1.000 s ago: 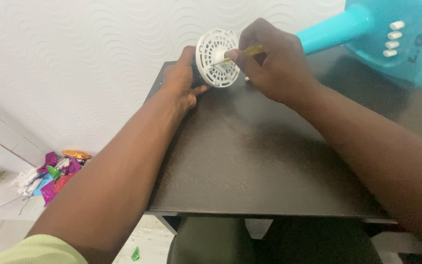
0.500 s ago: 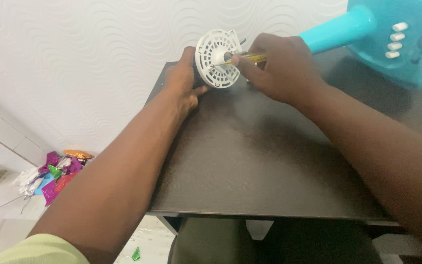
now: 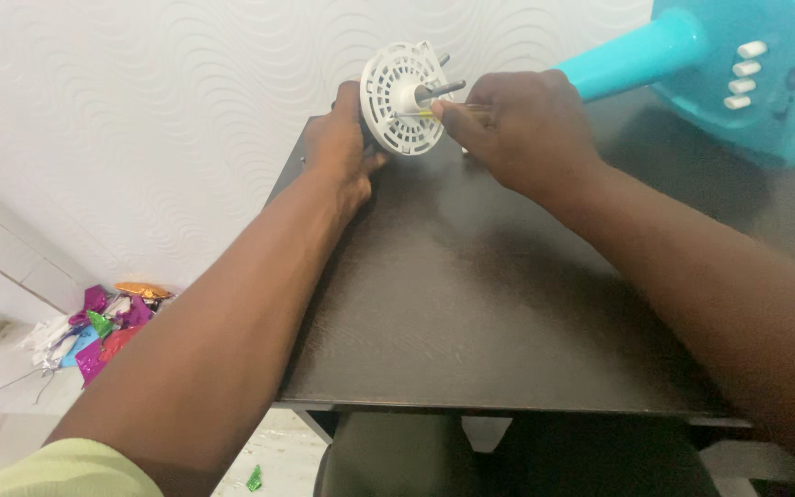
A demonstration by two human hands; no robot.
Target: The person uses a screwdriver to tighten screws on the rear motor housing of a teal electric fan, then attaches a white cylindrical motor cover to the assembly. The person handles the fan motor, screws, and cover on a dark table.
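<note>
We see the left hand [image 3: 342,152] at the far left corner of the dark bench [image 3: 471,304], its grip closed around the dark body behind a white round slotted grille [image 3: 399,97]. The grille stands on edge, face turned toward the right hand, with a dark metal shaft [image 3: 442,89] poking out of its white hub. What exactly sits behind the grille is hidden by the left hand; we cannot tell its shape.

The right hand [image 3: 526,129] is just beside the grille, grip clenched on a yellow-handled screwdriver [image 3: 448,110]. Only a short bit of yellow handle and thin tip show past the thumb and forefinger; the tip meets the grille just below the hub. The rest of the tool is buried in the fist.

Behind the right hand lies a turquoise plastic appliance body [image 3: 747,74] with a tubular neck [image 3: 632,57] pointing toward the grille. A row of white push buttons [image 3: 744,75] sits on its face. The neck passes right behind the right knuckles, close to them.

A wall [image 3: 186,110] with wavy embossed pattern backs the bench. On the floor at the left lies a heap of shiny coloured foil wrappers [image 3: 103,327], well apart from the hands. A single green scrap [image 3: 256,477] lies under the bench edge.
</note>
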